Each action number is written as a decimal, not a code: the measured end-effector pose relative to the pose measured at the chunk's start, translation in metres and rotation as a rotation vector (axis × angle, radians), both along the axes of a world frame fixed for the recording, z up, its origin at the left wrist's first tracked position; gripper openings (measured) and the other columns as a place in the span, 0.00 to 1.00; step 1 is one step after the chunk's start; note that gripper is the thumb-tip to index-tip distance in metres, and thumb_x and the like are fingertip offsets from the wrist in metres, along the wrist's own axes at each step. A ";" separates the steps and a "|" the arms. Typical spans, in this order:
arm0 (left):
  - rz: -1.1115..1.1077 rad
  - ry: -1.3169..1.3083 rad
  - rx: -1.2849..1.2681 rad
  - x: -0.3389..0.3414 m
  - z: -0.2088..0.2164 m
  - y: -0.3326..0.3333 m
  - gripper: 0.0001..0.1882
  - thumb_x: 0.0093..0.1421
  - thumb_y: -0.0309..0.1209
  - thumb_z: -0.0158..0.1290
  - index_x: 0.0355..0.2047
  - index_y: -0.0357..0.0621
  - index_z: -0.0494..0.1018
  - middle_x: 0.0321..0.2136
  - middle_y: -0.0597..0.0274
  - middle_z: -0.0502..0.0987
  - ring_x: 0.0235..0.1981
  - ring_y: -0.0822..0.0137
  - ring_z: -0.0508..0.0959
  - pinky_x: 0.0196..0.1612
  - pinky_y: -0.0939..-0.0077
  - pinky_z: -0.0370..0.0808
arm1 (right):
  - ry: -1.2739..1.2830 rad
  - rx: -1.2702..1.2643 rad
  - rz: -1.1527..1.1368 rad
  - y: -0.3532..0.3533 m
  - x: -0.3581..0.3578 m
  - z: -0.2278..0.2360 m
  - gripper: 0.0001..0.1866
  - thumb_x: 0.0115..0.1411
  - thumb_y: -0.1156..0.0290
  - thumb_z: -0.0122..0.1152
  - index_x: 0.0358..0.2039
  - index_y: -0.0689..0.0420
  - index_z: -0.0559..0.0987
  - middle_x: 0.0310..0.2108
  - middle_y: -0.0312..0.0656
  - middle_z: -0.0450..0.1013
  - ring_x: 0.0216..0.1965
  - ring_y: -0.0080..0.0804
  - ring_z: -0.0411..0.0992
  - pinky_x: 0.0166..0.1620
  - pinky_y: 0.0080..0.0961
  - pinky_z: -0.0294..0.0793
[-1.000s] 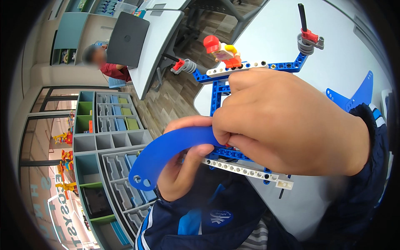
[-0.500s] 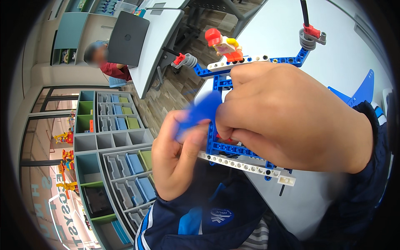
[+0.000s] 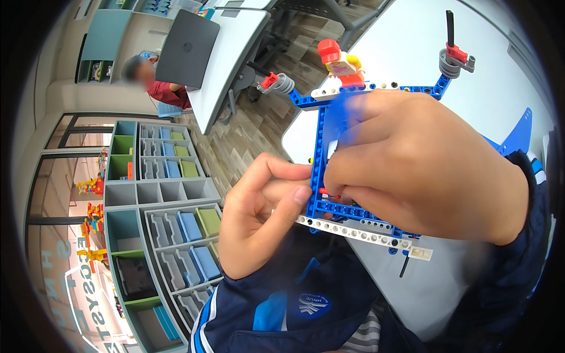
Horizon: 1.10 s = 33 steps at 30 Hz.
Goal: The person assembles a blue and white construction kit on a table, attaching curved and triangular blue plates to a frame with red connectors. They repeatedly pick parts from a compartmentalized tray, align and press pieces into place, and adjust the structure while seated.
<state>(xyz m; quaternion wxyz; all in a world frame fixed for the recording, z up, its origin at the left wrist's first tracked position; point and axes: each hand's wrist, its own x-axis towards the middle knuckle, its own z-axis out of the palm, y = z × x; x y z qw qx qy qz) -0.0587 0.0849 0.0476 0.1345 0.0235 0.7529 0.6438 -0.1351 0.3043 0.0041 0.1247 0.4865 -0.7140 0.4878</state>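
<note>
A building-brick model made of blue and white beams is between my hands, its blue frame (image 3: 318,147) tilted above the table's edge. My left hand (image 3: 259,206) pinches the frame's left beam between thumb and forefinger. Over the middle of the model, my right hand (image 3: 418,167) is closed, its curled fingertips inside the frame beside a small red part (image 3: 329,192); what they grip is hidden. A blue panel (image 3: 338,120), smeared by motion, shows at the right hand's fingers. On the far white beam sits a toy figure (image 3: 340,63) with a red cap.
The white table (image 3: 388,53) lies under the model. Grey wheels with red connectors (image 3: 452,59) stick out at the far corners. A blue wing-shaped panel (image 3: 518,134) is beyond my right wrist. Drawer shelves (image 3: 176,229) stand left; a person (image 3: 168,94) sits behind a laptop (image 3: 188,50).
The blurred blue panel has moved from beside my left fingers up to the far side, by my right knuckles. My left fingers now touch the beam. The model has shifted slightly right in view.
</note>
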 end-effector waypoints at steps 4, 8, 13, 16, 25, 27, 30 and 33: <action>0.010 0.027 -0.147 0.001 0.003 0.001 0.09 0.71 0.17 0.47 0.49 0.27 0.67 0.43 0.45 0.83 0.44 0.68 0.82 0.48 0.78 0.77 | -0.015 0.140 0.102 0.003 -0.009 0.012 0.08 0.47 0.77 0.70 0.29 0.53 0.81 0.24 0.36 0.74 0.33 0.41 0.73 0.35 0.36 0.74; 0.014 0.066 -0.064 -0.002 0.000 0.002 0.11 0.70 0.17 0.46 0.51 0.25 0.68 0.44 0.43 0.82 0.47 0.66 0.83 0.50 0.76 0.78 | 0.049 0.040 -0.036 -0.003 -0.004 0.003 0.09 0.46 0.77 0.70 0.29 0.53 0.82 0.25 0.36 0.74 0.34 0.40 0.74 0.36 0.35 0.74; 0.013 0.047 -0.083 -0.001 0.007 -0.001 0.15 0.70 0.17 0.47 0.54 0.22 0.71 0.46 0.40 0.82 0.49 0.61 0.83 0.55 0.69 0.79 | -0.055 -0.050 -0.054 -0.001 0.001 -0.005 0.10 0.46 0.78 0.71 0.30 0.52 0.82 0.29 0.37 0.75 0.33 0.39 0.75 0.34 0.34 0.74; -0.008 0.068 -0.208 0.004 0.013 0.000 0.15 0.70 0.18 0.48 0.54 0.21 0.73 0.46 0.40 0.82 0.49 0.59 0.83 0.55 0.68 0.80 | 0.048 0.132 -0.158 -0.001 0.007 0.002 0.11 0.45 0.77 0.72 0.30 0.52 0.82 0.30 0.37 0.75 0.31 0.39 0.75 0.33 0.33 0.74; 0.061 -0.001 0.062 0.007 0.002 -0.001 0.14 0.70 0.19 0.49 0.53 0.21 0.73 0.46 0.39 0.81 0.47 0.58 0.84 0.52 0.65 0.82 | -0.048 0.050 -0.098 -0.003 -0.002 -0.005 0.12 0.42 0.79 0.75 0.28 0.56 0.81 0.30 0.38 0.74 0.30 0.38 0.75 0.31 0.31 0.74; 0.078 -0.039 0.099 0.006 0.003 -0.002 0.13 0.70 0.19 0.49 0.51 0.21 0.74 0.44 0.40 0.82 0.46 0.58 0.84 0.52 0.65 0.82 | -0.050 0.062 -0.100 -0.006 -0.002 -0.004 0.12 0.41 0.80 0.75 0.27 0.57 0.81 0.29 0.38 0.73 0.29 0.37 0.75 0.31 0.30 0.73; 0.071 -0.049 0.103 -0.001 0.001 -0.006 0.11 0.70 0.19 0.49 0.49 0.22 0.75 0.42 0.44 0.82 0.44 0.61 0.84 0.51 0.66 0.82 | -0.070 0.082 -0.099 -0.008 -0.002 0.000 0.12 0.41 0.80 0.74 0.26 0.58 0.80 0.28 0.38 0.72 0.27 0.35 0.74 0.29 0.29 0.72; 0.036 -0.099 0.066 -0.008 0.000 -0.012 0.10 0.69 0.20 0.50 0.46 0.23 0.75 0.41 0.46 0.82 0.42 0.63 0.84 0.49 0.69 0.81 | -0.097 0.065 -0.087 -0.008 -0.002 0.002 0.12 0.41 0.81 0.74 0.26 0.58 0.80 0.27 0.38 0.71 0.25 0.33 0.73 0.27 0.27 0.70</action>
